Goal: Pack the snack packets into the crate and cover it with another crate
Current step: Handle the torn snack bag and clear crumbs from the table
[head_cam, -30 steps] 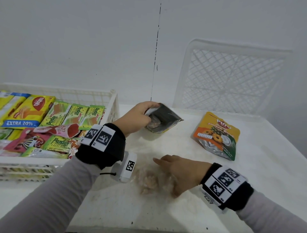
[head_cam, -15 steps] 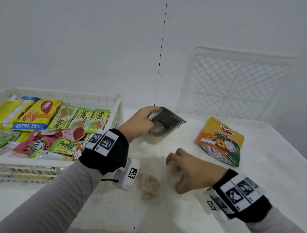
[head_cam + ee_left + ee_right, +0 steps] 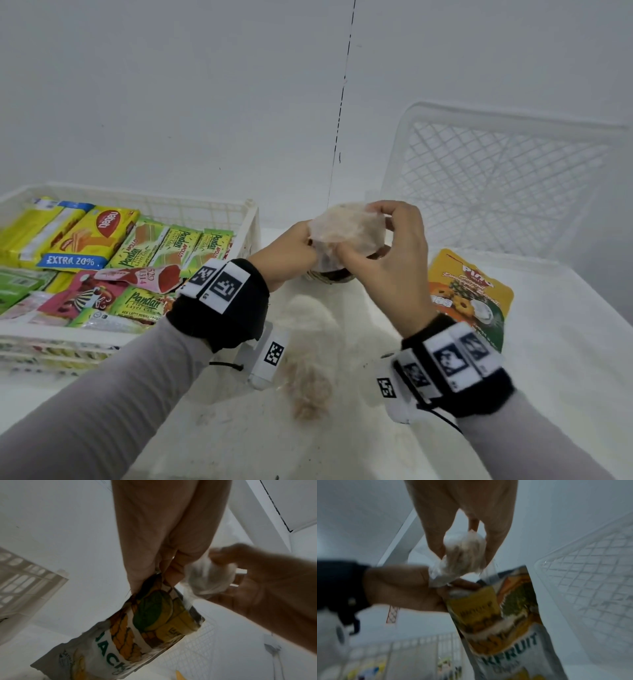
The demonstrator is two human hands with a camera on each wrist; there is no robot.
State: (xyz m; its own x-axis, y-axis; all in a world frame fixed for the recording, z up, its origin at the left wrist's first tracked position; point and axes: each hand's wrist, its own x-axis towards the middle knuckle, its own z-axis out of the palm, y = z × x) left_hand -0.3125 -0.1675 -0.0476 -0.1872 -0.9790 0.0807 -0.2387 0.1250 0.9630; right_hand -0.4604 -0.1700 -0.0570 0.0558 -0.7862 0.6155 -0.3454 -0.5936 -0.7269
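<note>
1. Snack packets: a jackfruit pouch [image 3: 137, 632] hangs from the left hand [image 3: 287, 250], whose fingers pinch its top edge; it is lifted off the table [image 3: 565, 359].
2. The right hand [image 3: 387, 260] grips a clear bag of pale pieces [image 3: 346, 233] with curled fingers, right at the pouch's mouth and touching the left hand's fingertips.
3. Below the hands, toward the person, another clear bag of brownish pieces [image 3: 311, 394] lies on the table between the two wrists.
4. Just right of the right hand lies an orange pineapple biscuit pouch [image 3: 469, 294], flat on the table.
5. Left of the left hand sits a white crate [image 3: 239, 212] holding many packets, among them green Pandan wafer packs [image 3: 178, 246] and a yellow pack [image 3: 92, 236].
6. Beyond the right hand, a second white crate [image 3: 507, 178] stands tilted on its edge against the wall [image 3: 171, 85].
</note>
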